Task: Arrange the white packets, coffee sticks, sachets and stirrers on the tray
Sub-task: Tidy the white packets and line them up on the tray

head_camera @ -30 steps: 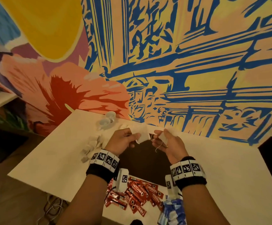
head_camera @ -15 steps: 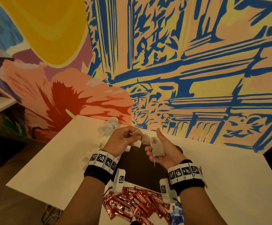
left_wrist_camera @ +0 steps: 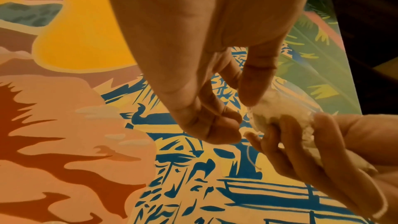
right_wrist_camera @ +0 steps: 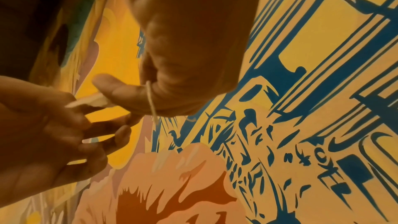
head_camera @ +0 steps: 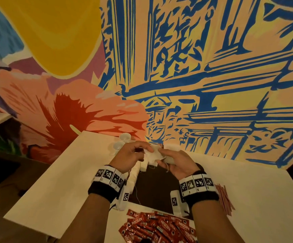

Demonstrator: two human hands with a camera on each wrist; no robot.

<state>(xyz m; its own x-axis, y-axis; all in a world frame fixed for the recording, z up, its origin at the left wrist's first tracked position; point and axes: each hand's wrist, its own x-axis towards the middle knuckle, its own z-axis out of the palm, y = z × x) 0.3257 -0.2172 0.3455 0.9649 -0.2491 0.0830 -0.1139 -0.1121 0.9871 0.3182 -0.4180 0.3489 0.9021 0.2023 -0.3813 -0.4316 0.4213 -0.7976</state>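
Observation:
Both hands are raised over the dark brown tray and meet on a small bunch of white packets with strings. My left hand pinches a packet between thumb and fingertips. My right hand grips the bunch from the other side, its thumb pressing on a packet, a string hanging across it. More white packets lie in a row along the tray's left edge. Red coffee sticks are heaped near me. Thin stirrers lie to the right.
The tray sits on a white table pushed against a painted mural wall. Two small white cups stand at the table's far edge, left of my hands. Dark floor shows past the table's left corner.
My hands, each holding a packet apart a second ago, have come together so the packets now meet in one bunch. The view has shifted slightly, bringing the stirrers into sight.

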